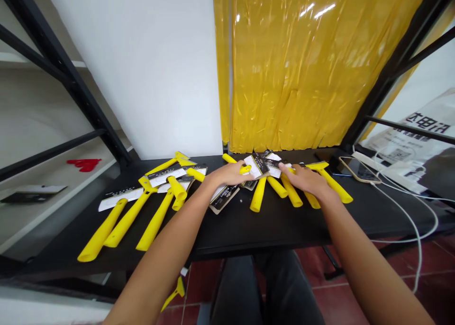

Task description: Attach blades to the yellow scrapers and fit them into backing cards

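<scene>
My left hand (232,173) is closed on a yellow-handled scraper (245,169) with a black-and-white card (258,165) around its head. My right hand (304,178) bends over the right-hand group of scrapers, its thumb by the cards and its fingers closed round one of them, partly hidden. Several yellow handles, one of them a scraper handle (258,194), point toward me between and below the hands. A loose-looking printed card (223,198) lies under my left wrist. On the left rests another group of carded scrapers, among them a long yellow scraper (130,216).
The black table (227,235) has a phone (359,169) and white cables (414,221) on its right side. Black metal posts flank it. A yellow plastic strip curtain (284,78) hangs behind. One yellow scraper (175,293) shows below the table edge; a red item (84,164) sits on the left shelf.
</scene>
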The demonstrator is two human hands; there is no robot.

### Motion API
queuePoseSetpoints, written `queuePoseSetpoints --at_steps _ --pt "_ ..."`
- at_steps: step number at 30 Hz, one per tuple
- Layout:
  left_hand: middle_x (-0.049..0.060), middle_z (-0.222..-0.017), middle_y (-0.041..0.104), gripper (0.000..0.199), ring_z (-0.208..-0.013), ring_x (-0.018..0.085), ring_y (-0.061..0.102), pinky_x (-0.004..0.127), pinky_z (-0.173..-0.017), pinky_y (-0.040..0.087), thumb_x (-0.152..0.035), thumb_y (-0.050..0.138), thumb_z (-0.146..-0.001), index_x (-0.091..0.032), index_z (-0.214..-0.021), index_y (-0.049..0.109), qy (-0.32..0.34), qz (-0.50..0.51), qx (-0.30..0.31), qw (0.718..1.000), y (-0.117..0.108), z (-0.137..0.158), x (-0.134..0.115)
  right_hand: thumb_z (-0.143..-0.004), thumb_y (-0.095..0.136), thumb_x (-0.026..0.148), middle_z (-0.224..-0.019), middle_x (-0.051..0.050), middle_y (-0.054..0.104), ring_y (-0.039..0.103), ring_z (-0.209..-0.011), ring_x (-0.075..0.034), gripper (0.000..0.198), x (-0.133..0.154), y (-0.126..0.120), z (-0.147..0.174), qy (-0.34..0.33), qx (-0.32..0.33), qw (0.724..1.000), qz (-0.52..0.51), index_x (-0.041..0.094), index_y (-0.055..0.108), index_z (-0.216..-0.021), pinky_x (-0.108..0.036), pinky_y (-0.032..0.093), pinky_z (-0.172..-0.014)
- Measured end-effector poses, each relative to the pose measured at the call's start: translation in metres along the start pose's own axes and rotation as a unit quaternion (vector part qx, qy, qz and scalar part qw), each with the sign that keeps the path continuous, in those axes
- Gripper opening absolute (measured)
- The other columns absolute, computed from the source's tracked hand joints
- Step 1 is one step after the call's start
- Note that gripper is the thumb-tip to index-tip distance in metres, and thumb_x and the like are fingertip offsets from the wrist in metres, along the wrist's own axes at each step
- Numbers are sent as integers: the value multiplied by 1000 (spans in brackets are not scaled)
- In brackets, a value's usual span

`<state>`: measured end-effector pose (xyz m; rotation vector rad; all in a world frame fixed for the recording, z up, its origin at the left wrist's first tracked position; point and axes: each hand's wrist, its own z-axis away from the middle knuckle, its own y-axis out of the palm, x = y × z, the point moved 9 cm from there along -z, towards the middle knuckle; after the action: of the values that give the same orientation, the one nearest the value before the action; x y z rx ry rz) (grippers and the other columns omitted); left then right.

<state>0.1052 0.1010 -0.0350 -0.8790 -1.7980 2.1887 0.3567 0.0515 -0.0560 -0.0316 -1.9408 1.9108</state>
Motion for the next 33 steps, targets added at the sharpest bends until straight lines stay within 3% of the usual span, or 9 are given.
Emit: queuePoseSetpoints --at_steps 3,7,12,17,22,25,28,33 --pt "15 -150 58 87 -131 35 60 39 -100 48 -81 47 -83 -24 -149 48 -16 17 -36 999 6 -7 -6 -81 22 95 -140 -35 56 57 -131 -49 113 12 4 -2 1 10 1000 0 7 56 -142 -59 44 -103" --pt "19 -145 61 100 -127 40 61 44 -98 49 -85 53 -76 -21 -151 43 -25 -11 -62 998 13 -15 -18 -75 40 96 -136 -37 57 60 -127 -47 114 17 8 -1 12 -11 999 -35 2 54 -138 -54 48 -100" --pt "19 -145 60 106 -128 40 61 44 -97 50 -88 57 -70 -20 -149 44 -22 13 -68 997 14 -21 -27 -79 60 81 -133 -25 67 65 -121 -39 89 15 15 -6 -28 -4 979 -200 10 61 -133 -48 51 -100" --pt "17 -146 60 101 -129 37 59 40 -100 48 -79 71 -67 -21 -146 48 6 90 -87 992 14 -29 -33 -81 74 52 -128 -13 73 68 -117 -30 54 24 11 1 -84 0 898 -433 19 69 -125 -40 54 -98" --pt "13 -132 69 81 -117 31 66 38 -99 49 -60 82 -69 -18 -135 59 83 269 -84 956 20 -39 -40 -80 72 35 -103 -8 79 74 -81 -24 39 34 31 9 11 81 768 -635 21 70 -116 -33 59 -65" --pt "13 -129 70 75 -114 30 67 40 -100 50 -52 85 -69 -17 -131 62 98 329 -70 937 24 -42 -39 -77 70 26 -94 -6 79 73 -73 -21 36 42 38 11 29 84 704 -705 21 69 -112 -31 58 -61" --pt "14 -126 72 72 -113 30 68 42 -100 51 -48 87 -68 -17 -129 63 98 353 -59 929 24 -40 -37 -76 69 23 -88 -3 77 71 -70 -20 36 48 43 13 32 87 666 -740 23 67 -112 -31 59 -63" --pt "14 -123 73 66 -110 28 69 43 -100 52 -44 88 -68 -15 -123 64 120 366 -44 922 14 -31 -42 -76 66 23 -87 -2 75 71 -71 -20 29 62 42 21 28 94 639 -763 23 65 -105 -32 60 -67"
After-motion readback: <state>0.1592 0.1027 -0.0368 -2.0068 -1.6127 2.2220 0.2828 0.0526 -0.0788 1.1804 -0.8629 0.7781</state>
